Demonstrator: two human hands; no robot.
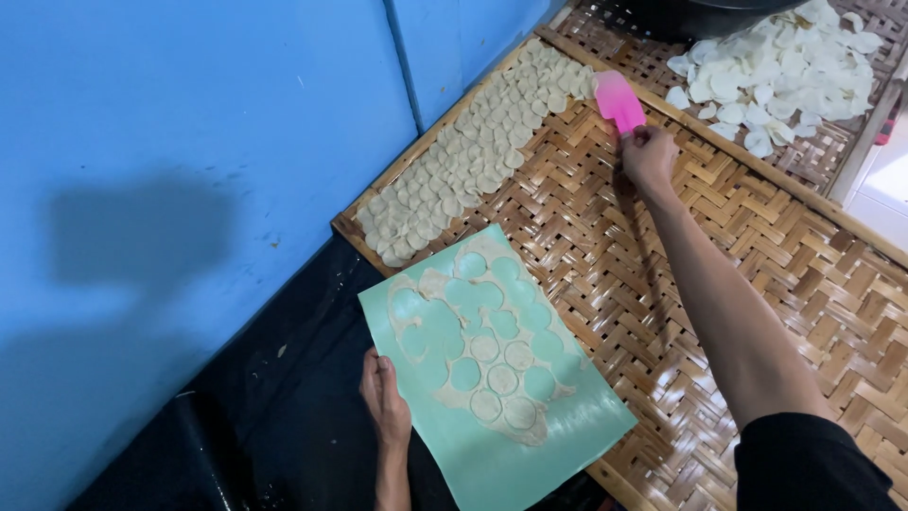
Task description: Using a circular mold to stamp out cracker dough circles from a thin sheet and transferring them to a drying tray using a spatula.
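My left hand (383, 397) grips the near left edge of a green sheet (567, 416) that carries a thin dough layer (445, 326) with round holes and a few round discs still in it. Stretched far forward, my right hand (649, 156) holds a pink spatula (619, 100), whose blade reaches the end of a band of small pale dough discs (473, 156) laid in rows. Those discs lie along the left edge of a woven bamboo tray (757, 255). The sheet rests partly on this tray.
A blue wall (189, 142) stands to the left. A second woven tray (832, 142) at the top right holds a heap of white discs (785, 66). A dark pot (700, 14) sits at the top edge. Black plastic (284, 416) covers the floor below the sheet.
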